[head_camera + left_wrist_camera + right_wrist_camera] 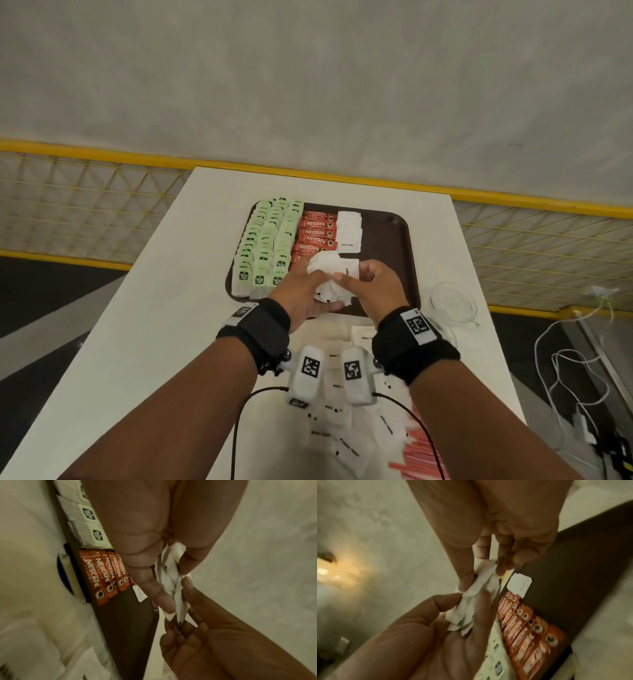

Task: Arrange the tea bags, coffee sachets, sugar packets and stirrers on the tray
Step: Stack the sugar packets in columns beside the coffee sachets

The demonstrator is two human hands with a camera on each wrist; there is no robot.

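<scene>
Both hands hold one bunch of white sugar packets (329,294) just above the near part of the brown tray (394,240). My left hand (317,274) cups and grips the bunch from the left. My right hand (356,277) pinches its right side between thumb and fingers. On the tray, green tea bags (263,246) fill the left in rows, orange coffee sachets (317,233) lie beside them, and sugar packets (349,229) lie to their right. The left wrist view shows the pinched packets (171,577) beside the sachets (104,572). Red-and-white stirrers (418,455) lie on the table, near right.
Several loose sugar packets (342,431) are scattered on the white table under my wrists. A clear glass bowl (454,303) stands right of the tray. The tray's right part is bare brown. White cables (565,359) hang off the table's right side, above a yellow mesh fence.
</scene>
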